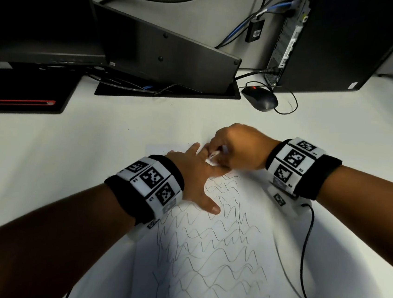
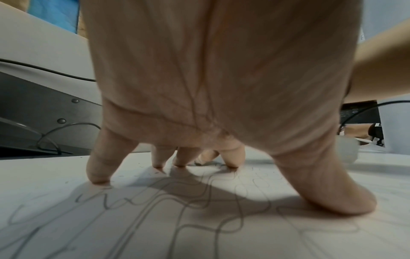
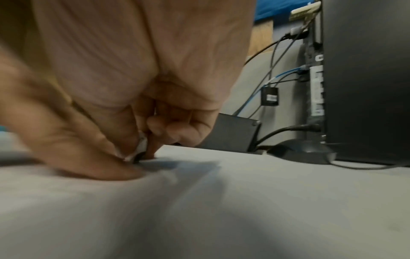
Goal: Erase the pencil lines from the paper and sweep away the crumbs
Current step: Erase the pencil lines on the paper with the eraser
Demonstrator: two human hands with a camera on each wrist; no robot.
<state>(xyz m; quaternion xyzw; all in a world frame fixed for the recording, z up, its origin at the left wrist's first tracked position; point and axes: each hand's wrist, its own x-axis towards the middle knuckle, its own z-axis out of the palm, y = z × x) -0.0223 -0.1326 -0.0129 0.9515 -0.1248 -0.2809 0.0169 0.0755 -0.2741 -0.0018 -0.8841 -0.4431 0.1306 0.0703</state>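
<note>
A white sheet of paper (image 1: 217,267) covered with wavy pencil lines (image 1: 206,252) lies on the white desk. My left hand (image 1: 193,172) presses flat on the sheet's upper part, fingers spread; in the left wrist view its fingertips (image 2: 98,178) and thumb stand on the paper (image 2: 199,227). My right hand (image 1: 234,150) is just beyond it at the sheet's top edge, pinching a small white eraser (image 1: 213,155) against the paper. The right wrist view shows that eraser (image 3: 139,149) between thumb and fingers of the right hand (image 3: 137,154), its dark tip on the sheet. Tiny dark crumbs (image 2: 153,172) lie near the left fingertips.
A black mouse (image 1: 260,98) with its cable sits behind the paper. A computer tower (image 1: 323,40) stands at the back right, a monitor and slanted black panel (image 1: 166,53) at the back left. A black wrist cable (image 1: 305,257) trails over the desk's right edge.
</note>
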